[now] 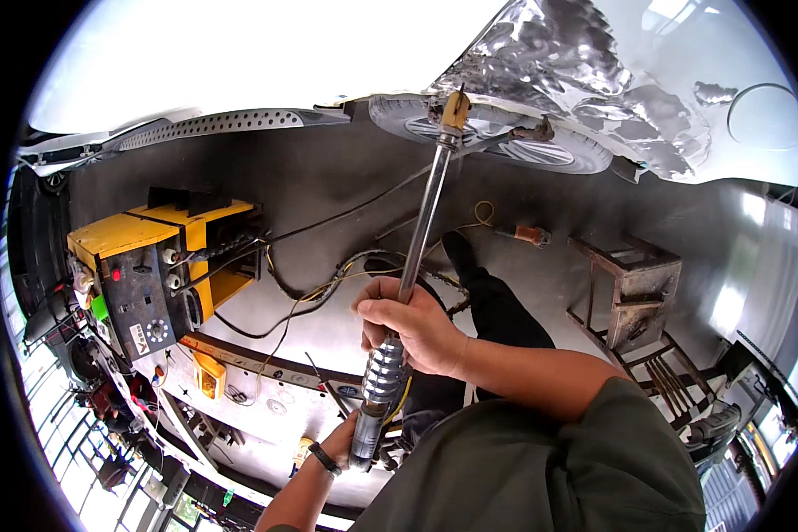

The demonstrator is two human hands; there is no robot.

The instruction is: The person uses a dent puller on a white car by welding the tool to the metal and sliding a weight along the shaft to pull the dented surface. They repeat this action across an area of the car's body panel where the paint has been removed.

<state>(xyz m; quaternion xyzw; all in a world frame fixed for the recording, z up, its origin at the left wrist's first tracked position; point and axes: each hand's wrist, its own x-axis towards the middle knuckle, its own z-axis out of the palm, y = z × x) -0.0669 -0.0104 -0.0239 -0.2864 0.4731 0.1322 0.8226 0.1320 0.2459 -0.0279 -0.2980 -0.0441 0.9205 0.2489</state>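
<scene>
I hold a long chrome slide hammer (430, 191) that slants from my waist up to the car. My right hand (412, 326) is closed around its shaft, just above the ribbed metal weight (384, 371). Lower down, my left hand (339, 441), with a dark wristband, is at the smooth end; its fingers are partly hidden behind the tool and look closed on it. The tool's brass-coloured head (455, 110) is at the lower edge of the car's bare, sanded metal panel (541, 62), above the wheel (541, 152). Whether the tip touches the metal, I cannot tell.
A yellow machine with dials (142, 238) stands at left, with dark cables (315, 297) running across the floor. A clamp (534, 132) on a cable is by the wheel. An orange grinder (532, 235) lies right of my foot, near a rusty metal stand (634, 288).
</scene>
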